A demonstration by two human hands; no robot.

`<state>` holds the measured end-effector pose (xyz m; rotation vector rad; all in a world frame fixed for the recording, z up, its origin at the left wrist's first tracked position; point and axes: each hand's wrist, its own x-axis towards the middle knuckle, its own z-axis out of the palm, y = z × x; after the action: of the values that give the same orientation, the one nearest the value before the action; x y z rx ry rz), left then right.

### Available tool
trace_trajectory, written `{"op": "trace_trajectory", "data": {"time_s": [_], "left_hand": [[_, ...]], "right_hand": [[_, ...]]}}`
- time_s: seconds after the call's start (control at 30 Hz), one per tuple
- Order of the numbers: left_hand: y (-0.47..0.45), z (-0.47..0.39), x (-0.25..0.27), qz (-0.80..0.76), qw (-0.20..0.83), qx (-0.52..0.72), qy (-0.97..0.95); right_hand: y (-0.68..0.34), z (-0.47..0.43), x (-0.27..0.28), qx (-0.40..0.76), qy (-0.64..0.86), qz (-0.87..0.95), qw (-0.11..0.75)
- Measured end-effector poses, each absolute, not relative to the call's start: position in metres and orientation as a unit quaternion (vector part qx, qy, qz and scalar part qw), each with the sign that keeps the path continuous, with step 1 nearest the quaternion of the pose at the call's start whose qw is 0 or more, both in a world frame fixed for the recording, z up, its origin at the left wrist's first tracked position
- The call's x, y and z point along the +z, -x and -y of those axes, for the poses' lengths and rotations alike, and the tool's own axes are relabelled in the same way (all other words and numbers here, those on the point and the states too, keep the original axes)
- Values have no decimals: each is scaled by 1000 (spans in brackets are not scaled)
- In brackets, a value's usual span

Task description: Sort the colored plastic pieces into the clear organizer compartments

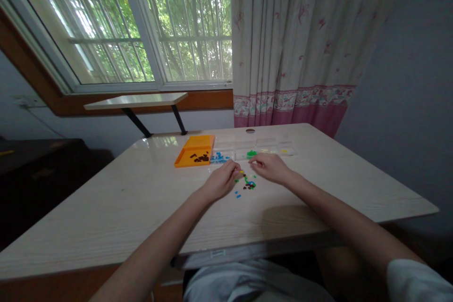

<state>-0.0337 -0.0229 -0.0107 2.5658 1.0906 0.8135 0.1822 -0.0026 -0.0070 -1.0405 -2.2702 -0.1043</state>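
My left hand (pixel 223 180) is closed in a pinch, with a small yellow piece (pixel 242 171) at its fingertips. Just below and right of those fingertips lies a small pile of brown, green and blue pieces (pixel 250 185), apparently tiny building bricks. Across from it, my right hand (pixel 272 167) has its fingers drawn together beside the green pieces (pixel 251 154) in a clear compartment box (pixel 241 154). Whatever the right fingertips hold, if anything, is too small to make out. Two loose blue pieces (pixel 238 196) lie nearer to me on the table.
An open orange box (pixel 182 158) with dark brown pieces (pixel 201 157) stands left of the clear box. Blue pieces (pixel 220 157) fill the compartment beside it; yellow pieces (pixel 284 151) sit at the far right. Behind, a raised white shelf (pixel 138 100) stands on the pale wooden table (pixel 123 207).
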Motion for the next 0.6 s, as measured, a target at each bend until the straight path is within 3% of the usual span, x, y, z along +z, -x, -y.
{"op": "trace_trajectory", "data": {"time_s": [0.6], "left_hand": [[31,20,-12,-354,169,296,-871]], "right_hand": [[-164,18,-13,-93,318,889,316]]}}
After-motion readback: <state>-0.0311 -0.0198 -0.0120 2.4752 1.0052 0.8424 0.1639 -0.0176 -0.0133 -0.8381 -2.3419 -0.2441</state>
